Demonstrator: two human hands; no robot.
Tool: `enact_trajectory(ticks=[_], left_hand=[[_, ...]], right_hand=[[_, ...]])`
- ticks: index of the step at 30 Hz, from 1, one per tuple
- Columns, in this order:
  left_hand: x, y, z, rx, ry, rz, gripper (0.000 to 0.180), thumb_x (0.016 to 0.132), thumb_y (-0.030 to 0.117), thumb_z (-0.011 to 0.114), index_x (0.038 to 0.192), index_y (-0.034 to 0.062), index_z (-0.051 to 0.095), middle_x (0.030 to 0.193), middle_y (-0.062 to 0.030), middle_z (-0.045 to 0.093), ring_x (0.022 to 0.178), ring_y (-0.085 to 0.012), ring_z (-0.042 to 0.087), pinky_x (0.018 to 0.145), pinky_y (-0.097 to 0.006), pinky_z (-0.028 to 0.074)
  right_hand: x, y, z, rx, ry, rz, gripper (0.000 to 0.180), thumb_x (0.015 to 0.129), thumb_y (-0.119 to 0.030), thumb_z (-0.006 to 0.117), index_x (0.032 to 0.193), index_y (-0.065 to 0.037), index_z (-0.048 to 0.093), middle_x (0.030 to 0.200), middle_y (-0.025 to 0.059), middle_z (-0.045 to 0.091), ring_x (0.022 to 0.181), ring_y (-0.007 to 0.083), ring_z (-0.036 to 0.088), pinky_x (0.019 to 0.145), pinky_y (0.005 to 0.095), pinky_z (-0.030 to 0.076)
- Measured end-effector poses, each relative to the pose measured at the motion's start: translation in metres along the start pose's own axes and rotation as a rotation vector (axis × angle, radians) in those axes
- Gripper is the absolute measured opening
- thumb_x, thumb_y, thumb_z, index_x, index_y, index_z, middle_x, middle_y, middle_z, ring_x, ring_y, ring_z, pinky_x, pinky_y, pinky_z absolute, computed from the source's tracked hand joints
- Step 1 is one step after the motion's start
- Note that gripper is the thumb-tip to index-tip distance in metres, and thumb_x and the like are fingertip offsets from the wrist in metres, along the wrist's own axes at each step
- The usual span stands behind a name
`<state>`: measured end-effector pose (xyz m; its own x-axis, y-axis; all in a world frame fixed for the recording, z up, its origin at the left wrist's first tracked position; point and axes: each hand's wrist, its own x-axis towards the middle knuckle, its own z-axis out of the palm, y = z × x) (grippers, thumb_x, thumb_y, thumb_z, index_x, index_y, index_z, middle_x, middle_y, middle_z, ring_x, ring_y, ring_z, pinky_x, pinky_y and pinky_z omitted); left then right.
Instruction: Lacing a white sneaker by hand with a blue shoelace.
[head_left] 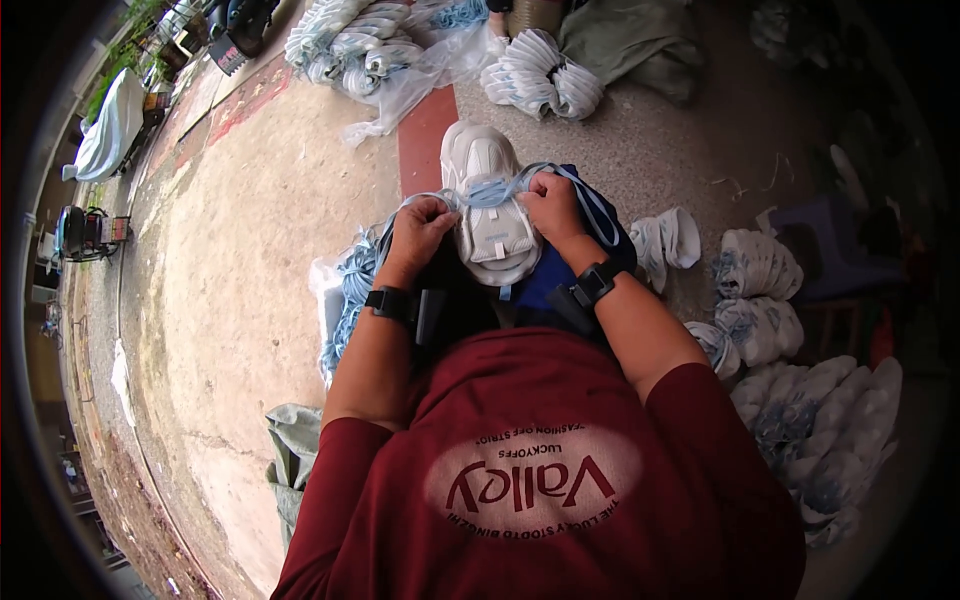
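A white shoe upper (496, 238) lies between my knees with its toe pointing away from me. Light blue shoelace (490, 193) crosses it in rows over the middle. At the shoe's left edge my left hand (425, 226) is closed in a pinch on the lace, and a loop of it runs past the fingers. My right hand (555, 210) pinches the lace at the right edge, with a long end draped over my right knee. Whatever sits between the fingertips is mostly hidden. Beside my left leg is a bunch of loose light blue laces (357, 275).
Bundles of white shoe uppers lie ahead (545, 75) and far left (355, 45), the latter by clear plastic sheeting (415, 90). More stacked uppers (760, 265) stand on the right. A purple stool (835, 245) is behind them. Parked scooters (90, 235) line the left.
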<state>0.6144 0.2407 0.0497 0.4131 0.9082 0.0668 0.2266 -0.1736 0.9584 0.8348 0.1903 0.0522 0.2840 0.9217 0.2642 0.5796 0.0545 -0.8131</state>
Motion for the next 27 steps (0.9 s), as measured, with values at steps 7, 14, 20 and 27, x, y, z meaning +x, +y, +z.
enact_trajectory(ticks=[7, 14, 20, 27], left_hand=[[-0.015, 0.051, 0.021, -0.203, -0.154, -0.139, 0.012, 0.081, 0.011, 0.064, 0.076, 0.0007, 0.060, 0.066, 0.0020, 0.056, 0.064, -0.0053, 0.049, 0.059, -0.021, 0.041], [0.006, 0.063, 0.061, 0.533, -0.055, 0.212, 0.014, 0.074, 0.013, 0.064, 0.083, 0.0021, 0.065, 0.079, -0.0146, 0.064, 0.071, -0.0253, 0.062, 0.066, -0.030, 0.047], [0.011, 0.066, 0.083, 0.906, -0.081, 0.380, 0.011, 0.076, 0.018, 0.057, 0.074, 0.0080, 0.063, 0.077, -0.0124, 0.062, 0.071, -0.0283, 0.062, 0.063, -0.038, 0.050], [0.003, 0.077, 0.069, 1.051, -0.043, 0.286, 0.010, 0.072, 0.011, 0.056, 0.073, 0.0021, 0.060, 0.077, -0.0173, 0.061, 0.070, -0.0317, 0.062, 0.061, -0.041, 0.050]], right_hand=[[-0.022, -0.030, -0.005, -0.351, 0.027, -0.138, 0.013, 0.069, -0.011, 0.064, 0.071, -0.001, 0.057, 0.075, 0.0191, 0.058, 0.073, 0.0338, 0.057, 0.065, 0.0410, 0.047], [-0.022, -0.007, -0.001, -0.285, -0.024, -0.297, 0.007, 0.073, -0.007, 0.054, 0.072, 0.000, 0.057, 0.073, 0.0195, 0.057, 0.073, 0.0363, 0.056, 0.066, 0.0413, 0.047], [-0.022, -0.004, 0.001, -0.100, 0.111, -0.212, 0.008, 0.073, -0.005, 0.052, 0.067, -0.001, 0.055, 0.069, 0.0215, 0.056, 0.071, 0.0390, 0.055, 0.064, 0.0439, 0.046], [-0.022, -0.002, 0.001, -0.024, 0.119, -0.113, 0.008, 0.069, -0.009, 0.058, 0.067, -0.002, 0.056, 0.068, 0.0211, 0.056, 0.069, 0.0392, 0.056, 0.060, 0.0451, 0.045]])
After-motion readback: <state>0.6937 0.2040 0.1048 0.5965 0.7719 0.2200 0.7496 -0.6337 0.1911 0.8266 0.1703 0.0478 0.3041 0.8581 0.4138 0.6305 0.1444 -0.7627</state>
